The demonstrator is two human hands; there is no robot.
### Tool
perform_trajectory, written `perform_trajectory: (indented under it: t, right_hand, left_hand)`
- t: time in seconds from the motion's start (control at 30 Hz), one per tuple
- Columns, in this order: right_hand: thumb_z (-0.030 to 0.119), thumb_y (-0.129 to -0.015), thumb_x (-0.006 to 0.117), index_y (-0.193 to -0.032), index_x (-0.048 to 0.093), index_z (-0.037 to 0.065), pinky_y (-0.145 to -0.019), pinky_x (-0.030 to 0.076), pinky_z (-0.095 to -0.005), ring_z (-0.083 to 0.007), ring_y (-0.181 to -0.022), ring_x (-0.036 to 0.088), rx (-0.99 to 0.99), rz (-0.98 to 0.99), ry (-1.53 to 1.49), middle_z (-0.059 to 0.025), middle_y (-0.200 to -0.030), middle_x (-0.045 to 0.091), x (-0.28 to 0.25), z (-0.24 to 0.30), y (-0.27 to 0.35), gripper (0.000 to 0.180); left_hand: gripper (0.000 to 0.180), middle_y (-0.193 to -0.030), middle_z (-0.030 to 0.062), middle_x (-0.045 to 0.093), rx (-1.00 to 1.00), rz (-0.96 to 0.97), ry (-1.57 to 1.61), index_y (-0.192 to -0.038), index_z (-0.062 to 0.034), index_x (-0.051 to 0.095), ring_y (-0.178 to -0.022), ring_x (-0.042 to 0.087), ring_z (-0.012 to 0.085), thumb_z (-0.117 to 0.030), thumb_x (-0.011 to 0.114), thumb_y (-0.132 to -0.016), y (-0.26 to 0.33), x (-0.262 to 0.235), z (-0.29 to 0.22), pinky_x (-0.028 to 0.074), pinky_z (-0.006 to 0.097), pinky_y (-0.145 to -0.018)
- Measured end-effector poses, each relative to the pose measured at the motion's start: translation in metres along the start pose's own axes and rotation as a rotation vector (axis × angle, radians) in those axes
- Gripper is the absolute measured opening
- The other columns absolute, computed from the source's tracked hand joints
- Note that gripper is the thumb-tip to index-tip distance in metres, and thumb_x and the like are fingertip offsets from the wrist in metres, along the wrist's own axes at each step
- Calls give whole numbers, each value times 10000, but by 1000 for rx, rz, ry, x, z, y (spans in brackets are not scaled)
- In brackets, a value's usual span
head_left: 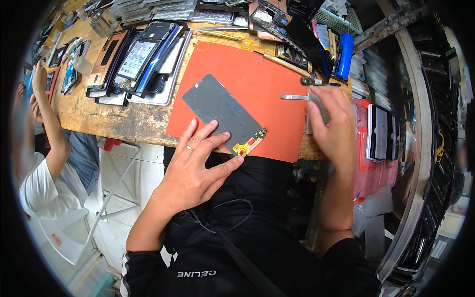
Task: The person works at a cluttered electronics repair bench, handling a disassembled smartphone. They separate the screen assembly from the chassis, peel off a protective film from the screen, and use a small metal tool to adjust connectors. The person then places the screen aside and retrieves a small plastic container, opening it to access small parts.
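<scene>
A dark phone screen panel (222, 106) lies tilted on an orange-red mat (277, 121). Its yellow flex cable (243, 147) with small parts shows at the lower end. My left hand (195, 166) rests on the panel's near edge with spread fingers, the thumb by the cable. At the mat's right edge, my right hand (332, 119) curls its fingers and thumb around a greyish flat piece (320, 108), whose kind I cannot tell. A flat metal blade (294, 97) sticks out leftward beside these fingertips; whether the hand grips it is unclear.
Stacked phone parts (141, 62) stand at the left of the wooden table (118, 119). A wooden-handled tool (287, 65), a dark-handled screwdriver (319, 81) and a blue cylinder (343, 57) lie far right. Another person's arm (54, 123) is at the left; a metal rail (413, 148) runs along the right.
</scene>
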State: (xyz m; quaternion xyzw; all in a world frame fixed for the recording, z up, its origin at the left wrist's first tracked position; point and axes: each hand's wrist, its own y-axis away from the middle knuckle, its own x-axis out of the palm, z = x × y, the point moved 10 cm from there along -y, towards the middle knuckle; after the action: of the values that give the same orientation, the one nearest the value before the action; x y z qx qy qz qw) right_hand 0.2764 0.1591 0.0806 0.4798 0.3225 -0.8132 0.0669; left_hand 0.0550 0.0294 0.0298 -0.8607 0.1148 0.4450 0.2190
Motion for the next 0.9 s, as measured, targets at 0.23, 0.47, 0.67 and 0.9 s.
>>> perform_trajectory:
  t: [0.23,0.47,0.67,0.9]
  right_hand:
    - [64,-911,784,-1212,776,8,-955,524,-453,-355,-1082,649,14,64,83,-134,-1172,721,23,-16,11,306]
    - [43,-892,771,-1214,785,31,-956,497,-439,-324,-1076,632,6,-61,80,-108,-1176,711,28,-16,18,322]
    - [55,-896,777,-1211,787,29,-959,496,-438,-325,-1078,631,23,-65,57,-109,-1175,716,28,-19,19,317]
    - [60,-899,778,-1210,787,28,-958,494,-439,-327,-1075,629,30,-62,39,-111,-1170,715,27,-21,18,312]
  left_hand:
    - [524,-1421,158,684,2,-31,24,-1274,-297,855,-1465,563,453,-148,841,-772,2,4,5,321,679,-1292]
    - [400,-1302,114,745,23,-121,43,-1182,-162,814,-1424,614,424,-175,895,-790,1,-1,6,345,661,-1271]
    - [661,-1164,85,766,-15,-299,59,-1295,-79,601,-1305,686,362,-301,979,-800,-1,1,13,388,636,-1211]
    - [723,-1110,71,739,-52,-361,-11,-1343,-79,589,-1209,688,329,-355,971,-795,-8,3,11,404,597,-1183]
